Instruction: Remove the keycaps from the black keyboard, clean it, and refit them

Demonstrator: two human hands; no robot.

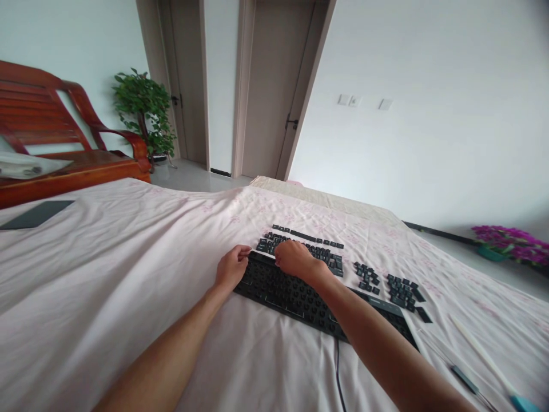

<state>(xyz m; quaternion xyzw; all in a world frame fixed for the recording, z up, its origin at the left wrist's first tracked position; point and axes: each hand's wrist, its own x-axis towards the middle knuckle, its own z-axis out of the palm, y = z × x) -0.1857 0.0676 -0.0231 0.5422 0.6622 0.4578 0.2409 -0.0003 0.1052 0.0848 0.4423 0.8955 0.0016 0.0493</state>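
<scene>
A black keyboard (pixel 306 302) with its keycaps off lies slantwise on the bed. My left hand (pixel 234 266) is closed at its far left corner, thumb and fingers pinched on the edge. A narrow white strip (pixel 265 254) shows along the far edge between my hands; whether it is part of the casing I cannot tell. My right hand (pixel 295 258) is curled into a fist over the far edge, right of the strip, its fingertips hidden. Beyond it lie loose black keycaps (pixel 330 258), partly covered by that hand. My right forearm crosses over the keyboard.
More keycaps (pixel 402 290) lie at the right in groups. A thin dark-handled tool (pixel 465 379) and a white stick with a blue end (pixel 482 356) rest at the lower right. A cable (pixel 338 372) runs toward me. A dark flat panel (pixel 38 214) lies far left.
</scene>
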